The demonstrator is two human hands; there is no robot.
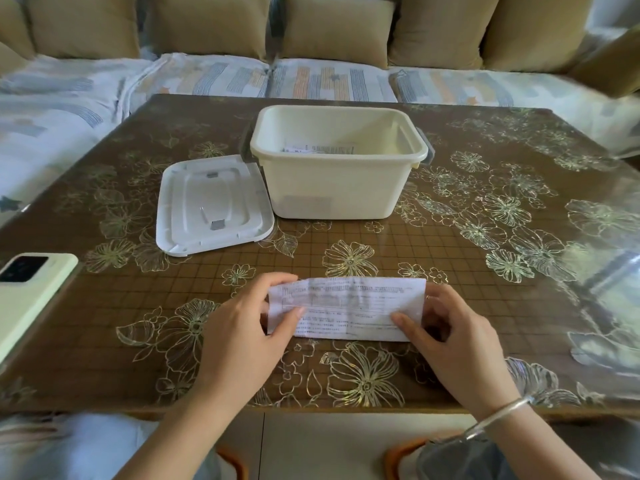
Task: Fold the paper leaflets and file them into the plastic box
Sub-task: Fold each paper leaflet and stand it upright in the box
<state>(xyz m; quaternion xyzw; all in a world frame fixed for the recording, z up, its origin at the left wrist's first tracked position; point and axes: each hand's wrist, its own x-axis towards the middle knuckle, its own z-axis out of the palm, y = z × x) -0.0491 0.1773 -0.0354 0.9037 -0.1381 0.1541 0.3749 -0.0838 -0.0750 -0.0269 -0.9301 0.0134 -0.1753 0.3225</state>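
1. Plastic box (336, 188) stands lidless at upper centre on the floral table (467, 341). Bare tabletop lies to its right and between it and the hands.
2. Its near wall hides most of the printed papers (318, 148) inside.
3. White lid (213, 206) lies flat just left of the box.
4. Pale phone (27, 299) is cut off by the left edge.
5. Leaflet (349, 306) lies lengthwise at lower centre, its print too blurred to read.
6. Left hand (242, 334) and right hand (453, 341) pinch its two ends.
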